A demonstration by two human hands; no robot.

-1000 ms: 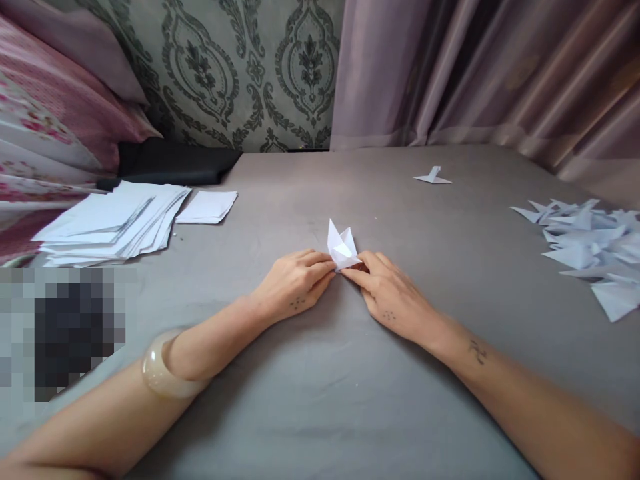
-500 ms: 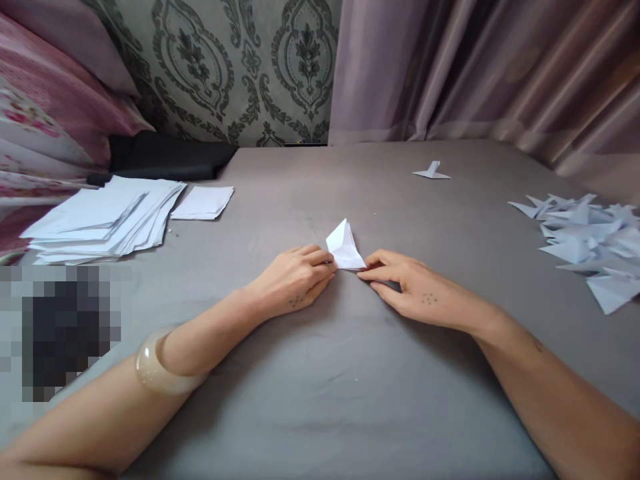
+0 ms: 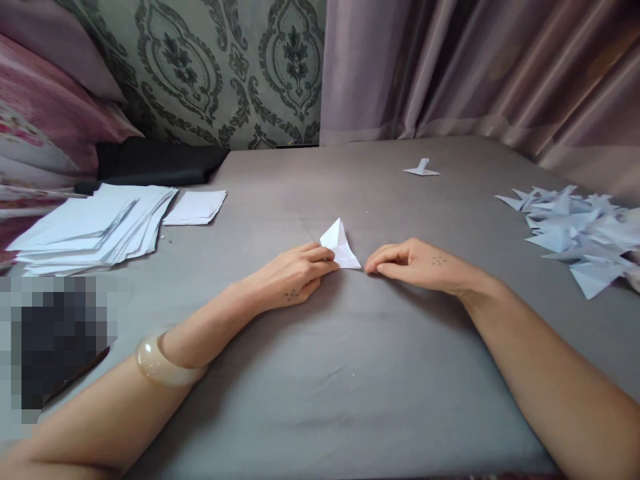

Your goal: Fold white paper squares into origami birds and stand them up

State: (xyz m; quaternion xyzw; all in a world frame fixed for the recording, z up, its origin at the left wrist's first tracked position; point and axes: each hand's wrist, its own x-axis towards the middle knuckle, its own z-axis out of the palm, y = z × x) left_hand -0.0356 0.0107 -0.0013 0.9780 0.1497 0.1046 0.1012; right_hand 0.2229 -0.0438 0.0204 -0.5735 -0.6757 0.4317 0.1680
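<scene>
A small white folded paper (image 3: 345,252) lies on the grey cloth in front of me, with a pointed flap rising at its top. My left hand (image 3: 295,272) grips its left corner, and the fingers cover that part of the paper. Just beyond the right corner is my right hand (image 3: 407,263), its fingers curled together with the thumb tucked under. A sliver of cloth shows between those fingertips and the paper, and nothing is visible in them.
Stacks of white paper sheets (image 3: 95,227) and a smaller stack (image 3: 196,207) lie at the left. Several folded paper pieces (image 3: 575,227) are heaped at the right. One folded piece (image 3: 423,169) stands alone at the back, before the curtain (image 3: 390,67). A black folded item (image 3: 160,162) lies back left.
My right hand has drawn its fingers together and come off the paper's right corner. My left hand keeps its hold on the left corner. The whole view has shifted slightly.
</scene>
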